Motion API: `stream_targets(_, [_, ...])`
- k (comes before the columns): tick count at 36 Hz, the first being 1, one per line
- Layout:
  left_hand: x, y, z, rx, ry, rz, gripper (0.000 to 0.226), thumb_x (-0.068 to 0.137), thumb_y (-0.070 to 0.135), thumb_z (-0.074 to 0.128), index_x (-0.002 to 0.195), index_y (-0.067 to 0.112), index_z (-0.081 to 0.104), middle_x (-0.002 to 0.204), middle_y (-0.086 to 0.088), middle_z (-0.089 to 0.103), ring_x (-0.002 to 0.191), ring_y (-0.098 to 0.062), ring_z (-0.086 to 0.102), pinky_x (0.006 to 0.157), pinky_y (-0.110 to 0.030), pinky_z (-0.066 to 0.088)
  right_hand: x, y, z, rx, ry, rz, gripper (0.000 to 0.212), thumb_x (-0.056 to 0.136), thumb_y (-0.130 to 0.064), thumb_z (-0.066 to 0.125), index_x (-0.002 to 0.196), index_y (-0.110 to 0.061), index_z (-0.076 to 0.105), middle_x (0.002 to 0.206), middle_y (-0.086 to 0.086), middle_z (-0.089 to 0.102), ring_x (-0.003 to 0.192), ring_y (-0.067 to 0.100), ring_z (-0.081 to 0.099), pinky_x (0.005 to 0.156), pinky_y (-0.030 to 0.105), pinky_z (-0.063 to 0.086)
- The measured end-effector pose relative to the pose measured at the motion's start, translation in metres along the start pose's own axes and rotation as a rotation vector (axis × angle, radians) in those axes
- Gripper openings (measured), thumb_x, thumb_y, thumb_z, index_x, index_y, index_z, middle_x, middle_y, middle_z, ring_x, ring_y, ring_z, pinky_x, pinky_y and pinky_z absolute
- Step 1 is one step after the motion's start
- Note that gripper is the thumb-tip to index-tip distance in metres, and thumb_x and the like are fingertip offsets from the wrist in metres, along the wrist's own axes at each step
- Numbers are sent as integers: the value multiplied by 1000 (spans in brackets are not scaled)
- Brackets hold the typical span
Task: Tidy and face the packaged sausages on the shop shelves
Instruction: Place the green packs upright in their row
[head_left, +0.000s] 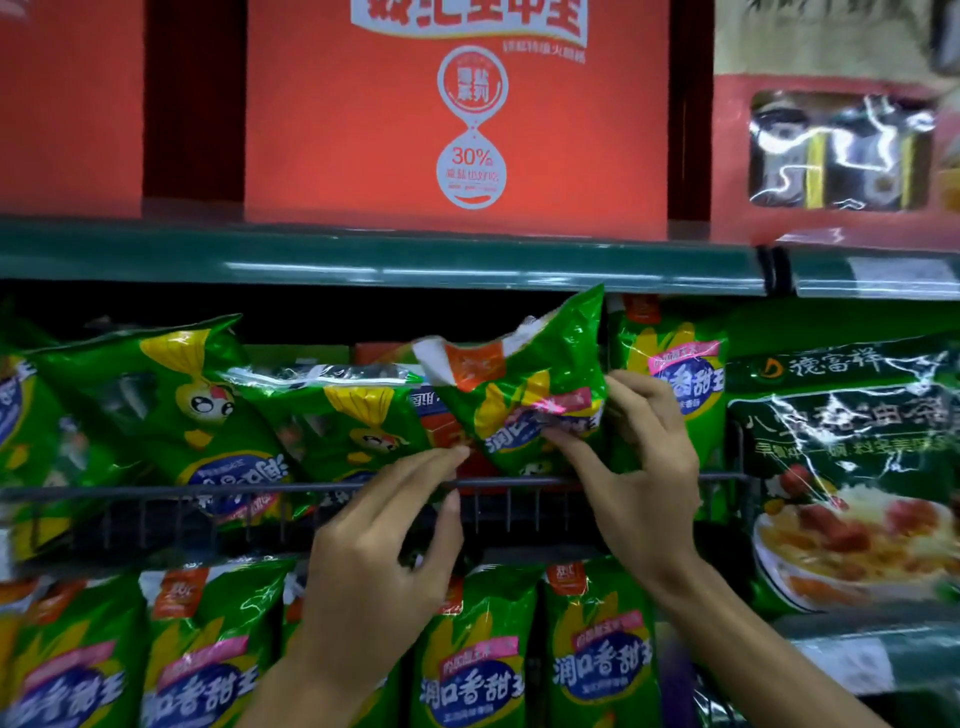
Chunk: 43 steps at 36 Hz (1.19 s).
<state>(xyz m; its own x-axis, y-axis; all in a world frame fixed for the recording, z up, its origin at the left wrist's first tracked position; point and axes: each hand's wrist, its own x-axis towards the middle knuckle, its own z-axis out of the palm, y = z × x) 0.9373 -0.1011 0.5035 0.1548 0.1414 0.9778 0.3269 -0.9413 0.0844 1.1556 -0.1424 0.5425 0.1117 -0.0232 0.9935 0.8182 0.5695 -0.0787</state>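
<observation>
Green sausage pack (524, 395) leans left above the wire rail (156, 491); my right hand (644, 467) pinches its lower edge, my left hand (379, 561) nearby with loose fingers, holding nothing

Both hands (374, 551) (644, 467) raised, fingers (576, 452) pinching.

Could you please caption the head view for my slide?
Right hand grips a green sausage pack above the wire rail; left hand reaches in.
</observation>
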Motion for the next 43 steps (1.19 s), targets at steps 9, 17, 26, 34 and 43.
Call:
stream_targets(9, [18, 23, 11, -24, -152, -252, 72, 95, 54, 52, 158, 46, 18, 143, 26, 49, 131, 13, 45, 102, 5, 27, 31, -26, -10, 175, -51, 163, 45, 84, -41, 79, 117, -19, 59, 118, 1, 55, 112, 17, 62, 89, 30, 58])
stream_targets(17, [35, 32, 26, -300, -163, -364, 63, 100, 50, 49, 156, 46, 20, 147, 35, 42, 136, 15, 39, 116, -22, 39, 29, -27, -15, 173, -46, 174, 55, 76, -38, 88, 119, -15, 63, 117, -1, 63, 109, 12, 65, 89, 29, 59])
stream_targets(26, [48, 43, 40, -305, -75, -342, 41, 107, 39, 46, 136, 62, 28, 126, 57, 43, 129, 25, 37, 108, -8, 35, 33, -5, -48, 276, -449, 363, 38, 89, -40, 63, 125, -29, 62, 109, -32, 71, 106, -10, 66, 91, 11, 51])
stream_targets(34, [53, 39, 47, -139, -75, -341, 52, 109, 33, 43, 159, 28, 30, 125, 9, 66, 108, -8, 65, 88, -32, 56, 27, 2, -38, -75, -375, 251, 44, 101, -39, 57, 139, -17, 59, 84, -22, 72, 72, 10, 72, 69, 42, 60])
stream_targets(43, [48, 44, 39, 231, -312, -380, 71, 110, 29, 36, 163, 24, -10, 137, -4, 56, 96, -22, 61, 73, -32, 45, 7, 1, -41, -225, -331, 140, 55, 91, -33, 74, 141, -14, 59, 107, -2, 77, 89, 11, 73, 80, 30, 61])
